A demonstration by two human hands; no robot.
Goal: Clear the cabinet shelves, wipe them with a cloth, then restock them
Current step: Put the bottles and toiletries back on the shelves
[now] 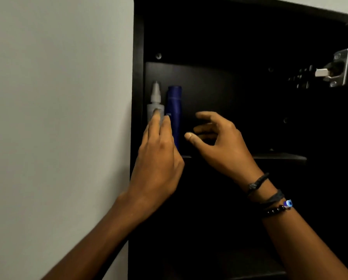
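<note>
A dark cabinet stands open, and its shelf (278, 157) runs across at mid height. At the shelf's far left stand a grey bottle (155, 98) with a pointed cap and a dark blue bottle (174, 110), side by side and upright. My left hand (159, 158) reaches up to them, its fingertips resting on the front of the grey bottle and against the blue one; no grip is closed around either. My right hand (219, 142) hovers just right of the blue bottle, fingers spread and curled, holding nothing.
A pale wall (58, 118) borders the cabinet on the left. A metal door hinge (336, 69) sits at the upper right on the cabinet's side. The lower shelf area (219, 259) is dark and hard to make out.
</note>
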